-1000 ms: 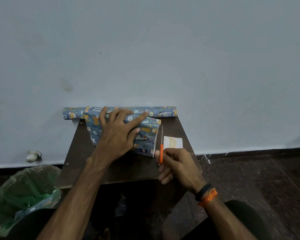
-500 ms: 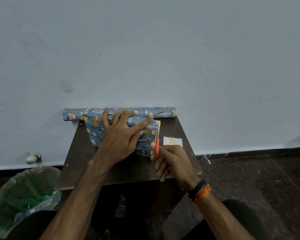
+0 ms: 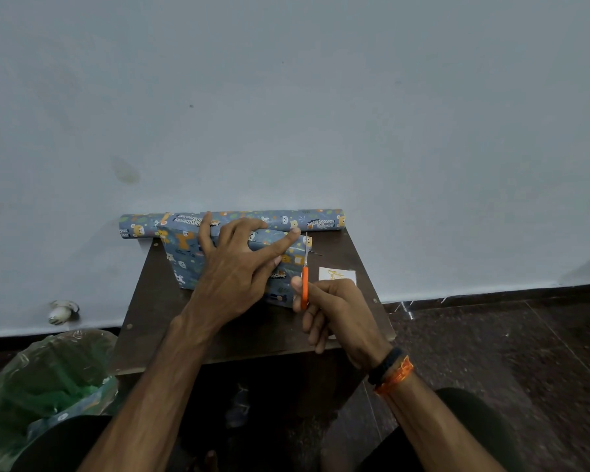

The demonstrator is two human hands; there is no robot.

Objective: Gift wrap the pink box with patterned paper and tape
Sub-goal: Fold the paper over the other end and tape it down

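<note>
A box covered in blue animal-patterned paper (image 3: 184,260) lies on the small dark table (image 3: 218,332); no pink shows. My left hand (image 3: 239,267) presses flat on top of it with fingers spread. The paper runs back to its roll (image 3: 314,219) lying along the wall. My right hand (image 3: 334,315) grips orange-handled scissors (image 3: 305,284), whose blades point away from me along the paper's right edge.
A small white card with gold lettering (image 3: 338,275) lies on the table right of the scissors. A bin lined with a green bag (image 3: 45,383) stands on the floor at the left. The grey wall rises directly behind the table.
My right hand has moved the scissors left and forward, from beside the package to its right edge. My left hand's fingers have slid a little farther back over the paper.
</note>
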